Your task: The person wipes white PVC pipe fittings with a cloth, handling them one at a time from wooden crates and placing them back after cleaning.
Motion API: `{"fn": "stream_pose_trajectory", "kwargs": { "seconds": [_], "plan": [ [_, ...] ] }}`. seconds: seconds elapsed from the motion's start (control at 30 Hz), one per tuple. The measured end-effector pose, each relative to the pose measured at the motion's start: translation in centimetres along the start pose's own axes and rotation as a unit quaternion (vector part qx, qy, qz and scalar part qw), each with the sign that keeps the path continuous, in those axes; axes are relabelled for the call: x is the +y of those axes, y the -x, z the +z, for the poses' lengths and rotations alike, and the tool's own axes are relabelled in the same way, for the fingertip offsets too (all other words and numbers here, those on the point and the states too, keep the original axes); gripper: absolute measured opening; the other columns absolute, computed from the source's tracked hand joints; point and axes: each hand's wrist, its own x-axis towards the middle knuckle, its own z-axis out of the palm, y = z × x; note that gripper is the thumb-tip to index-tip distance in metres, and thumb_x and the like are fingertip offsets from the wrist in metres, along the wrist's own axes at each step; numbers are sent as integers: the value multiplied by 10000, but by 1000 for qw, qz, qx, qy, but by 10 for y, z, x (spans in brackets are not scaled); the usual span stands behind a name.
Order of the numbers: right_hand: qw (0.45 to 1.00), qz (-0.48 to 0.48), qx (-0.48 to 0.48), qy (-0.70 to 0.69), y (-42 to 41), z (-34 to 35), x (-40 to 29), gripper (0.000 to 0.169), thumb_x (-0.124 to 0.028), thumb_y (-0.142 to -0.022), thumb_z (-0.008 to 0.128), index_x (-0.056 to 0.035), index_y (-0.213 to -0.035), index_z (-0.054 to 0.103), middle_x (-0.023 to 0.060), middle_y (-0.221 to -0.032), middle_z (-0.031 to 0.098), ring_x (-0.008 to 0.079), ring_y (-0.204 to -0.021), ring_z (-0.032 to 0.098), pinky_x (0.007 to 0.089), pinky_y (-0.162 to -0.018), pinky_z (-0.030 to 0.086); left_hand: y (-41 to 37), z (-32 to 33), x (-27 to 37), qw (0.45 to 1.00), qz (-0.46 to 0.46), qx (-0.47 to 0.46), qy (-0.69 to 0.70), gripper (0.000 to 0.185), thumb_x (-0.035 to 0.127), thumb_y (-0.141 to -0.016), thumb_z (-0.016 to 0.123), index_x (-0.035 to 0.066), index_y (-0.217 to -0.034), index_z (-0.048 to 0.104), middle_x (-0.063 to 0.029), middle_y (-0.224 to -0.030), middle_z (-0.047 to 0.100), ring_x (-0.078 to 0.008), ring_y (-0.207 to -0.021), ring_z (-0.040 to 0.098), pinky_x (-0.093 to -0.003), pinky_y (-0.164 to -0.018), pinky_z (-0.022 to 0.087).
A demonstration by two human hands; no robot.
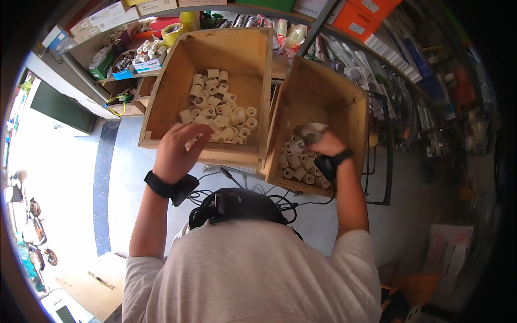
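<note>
Many white plastic pipe fittings (pixel 222 121) lie heaped in the left wooden drawer (pixel 238 156). My left hand (pixel 179 145) hangs over that drawer's near left corner, thumb and fingers apart, close to the fittings; whether it touches one I cannot tell. In the right wooden drawer (pixel 359 121) lie more white fittings (pixel 299 163). My right hand (pixel 329 143) reaches in over them, its fingers around a blurred whitish fitting (pixel 311 131); another fitting (pixel 295 146) shows just beside the fingertips. Both wrists wear black straps with a small device.
Behind the drawers, a shelf (pixel 145 74) holds boxes of fittings and a yellow tape roll (pixel 172 33). Packaged goods (pixel 355 74) crowd the right side. A black metal frame (pixel 387 161) stands right of the drawers. Black cables (pixel 282 204) hang between my body and the drawers.
</note>
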Motion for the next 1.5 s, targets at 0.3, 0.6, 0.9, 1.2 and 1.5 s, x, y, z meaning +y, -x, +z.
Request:
{"fn": "stream_pose_trajectory", "kwargs": {
  "seconds": [0.3,0.6,0.9,1.2,1.5],
  "plan": [
    [849,-101,56,-515,77,26,-119,479,20,-672,681,18,-1122,517,112,-1008,596,211,-859,616,312,-649,560,0,13,49,961,138,-157,182,557,145,-723,720,38,-1219,491,-139,-1161,525,-251,-1002,560,-326,-818,475],
    [847,-127,-5,-515,63,75,-150,281,-101,-780,682,-43,-1035,578,-7,-857,598,70,-755,548,205,-648,454,20,-1,37,915,71,-200,342,588,153,-757,707,3,-1262,446,-138,-1226,467,-221,-1101,497,-314,-917,414],
    [898,-335,242,-152,63,92,-182,335,-127,-817,614,-2,-1122,558,118,-957,633,245,-877,625,327,-750,483,33,5,34,890,-21,-122,438,568,51,-776,676,7,-1271,400,-92,-1156,477,-160,-1072,487,-291,-873,433],
    [916,-333,143,-173,86,106,-190,236,-83,-821,607,17,-1034,587,67,-870,632,134,-769,614,237,-657,474,33,10,25,879,-13,-78,469,586,-90,-774,604,26,-1285,343,-54,-1191,470,-134,-1093,473,-291,-935,394],
    [877,-369,305,-44,81,93,-180,212,-123,-806,612,3,-974,586,160,-855,612,293,-741,607,338,-618,471,30,11,40,874,-1,-110,473,601,-46,-746,668,36,-1250,352,-95,-1213,472,-178,-1107,482,-313,-906,421]
  ]
}}
